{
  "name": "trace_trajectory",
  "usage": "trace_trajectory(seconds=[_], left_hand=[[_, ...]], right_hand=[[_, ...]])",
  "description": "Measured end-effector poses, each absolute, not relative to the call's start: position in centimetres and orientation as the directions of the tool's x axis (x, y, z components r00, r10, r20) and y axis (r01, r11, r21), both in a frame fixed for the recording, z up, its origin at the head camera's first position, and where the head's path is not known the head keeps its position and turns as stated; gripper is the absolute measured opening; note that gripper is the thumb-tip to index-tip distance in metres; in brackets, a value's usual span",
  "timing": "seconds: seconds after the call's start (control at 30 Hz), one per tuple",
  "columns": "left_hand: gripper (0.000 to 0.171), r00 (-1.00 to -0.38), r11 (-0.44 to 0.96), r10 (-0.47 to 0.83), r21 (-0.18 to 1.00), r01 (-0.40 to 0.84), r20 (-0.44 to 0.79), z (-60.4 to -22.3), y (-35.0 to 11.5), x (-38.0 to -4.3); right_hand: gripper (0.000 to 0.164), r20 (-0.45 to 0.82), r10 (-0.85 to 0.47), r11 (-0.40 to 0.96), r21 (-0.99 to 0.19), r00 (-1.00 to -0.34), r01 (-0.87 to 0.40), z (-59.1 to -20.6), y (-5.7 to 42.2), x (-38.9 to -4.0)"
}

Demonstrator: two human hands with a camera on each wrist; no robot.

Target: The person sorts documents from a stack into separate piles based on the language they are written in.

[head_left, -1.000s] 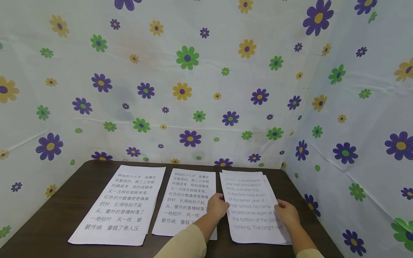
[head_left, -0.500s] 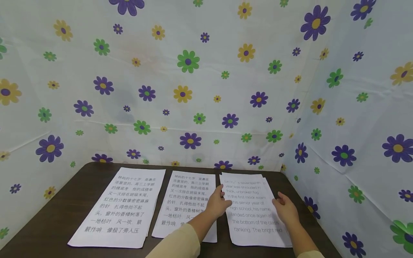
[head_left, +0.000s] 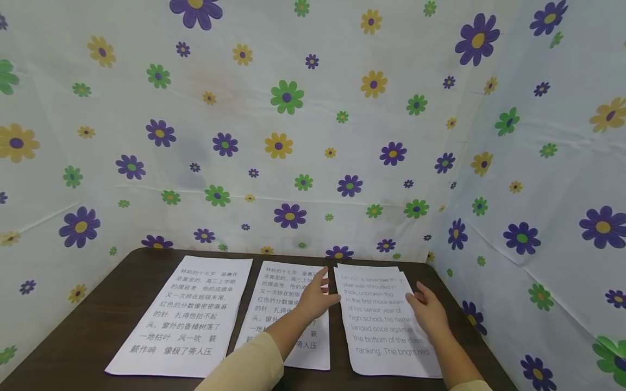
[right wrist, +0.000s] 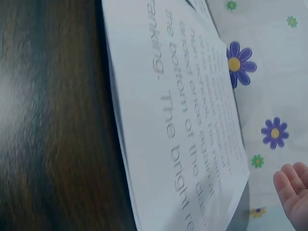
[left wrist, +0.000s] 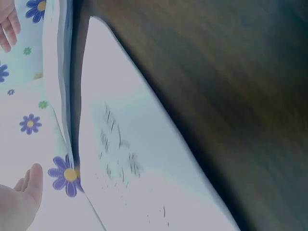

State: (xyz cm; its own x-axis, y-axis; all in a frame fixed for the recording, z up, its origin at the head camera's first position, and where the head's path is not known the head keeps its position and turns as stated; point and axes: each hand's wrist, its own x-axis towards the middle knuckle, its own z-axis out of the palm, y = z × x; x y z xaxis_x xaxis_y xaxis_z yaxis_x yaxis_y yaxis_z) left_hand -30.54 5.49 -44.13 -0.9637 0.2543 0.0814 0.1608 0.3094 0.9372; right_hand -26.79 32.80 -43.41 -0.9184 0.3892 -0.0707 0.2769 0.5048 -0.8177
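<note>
Three stacks of printed white paper lie side by side on a dark wooden table. My left hand [head_left: 313, 298] is over the right edge of the middle stack [head_left: 274, 304], fingers loosely extended, holding nothing. Its thumb points toward the right stack [head_left: 376, 331], which bears English text. My right hand [head_left: 430, 309] is at the right edge of that stack, fingers relaxed and slightly bent, gripping no sheet. In the right wrist view, the right hand [right wrist: 294, 192] appears beyond the stack's edge. The sheets of the right stack are slightly uneven along its right side.
The left stack [head_left: 181, 315] carries Chinese text like the middle one. Dark tabletop [head_left: 83, 326] shows around the papers. A white flower-patterned cloth [head_left: 235, 108] hangs behind the table and along its sides.
My left hand has left the edge of the right stack and moved left over the middle stack. My right hand has let go of the right edge and risen slightly.
</note>
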Motion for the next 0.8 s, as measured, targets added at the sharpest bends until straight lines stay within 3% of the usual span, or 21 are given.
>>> trace_trajectory(seconds=[0.8], left_hand=[[0.078, -0.986, 0.362, 0.145, 0.922, 0.136, 0.088, -42.8, -2.6, -32.0]], right_hand=[[0.069, -0.055, 0.300, 0.531, -0.819, -0.952, 0.215, -41.9, 27.9, -27.9]])
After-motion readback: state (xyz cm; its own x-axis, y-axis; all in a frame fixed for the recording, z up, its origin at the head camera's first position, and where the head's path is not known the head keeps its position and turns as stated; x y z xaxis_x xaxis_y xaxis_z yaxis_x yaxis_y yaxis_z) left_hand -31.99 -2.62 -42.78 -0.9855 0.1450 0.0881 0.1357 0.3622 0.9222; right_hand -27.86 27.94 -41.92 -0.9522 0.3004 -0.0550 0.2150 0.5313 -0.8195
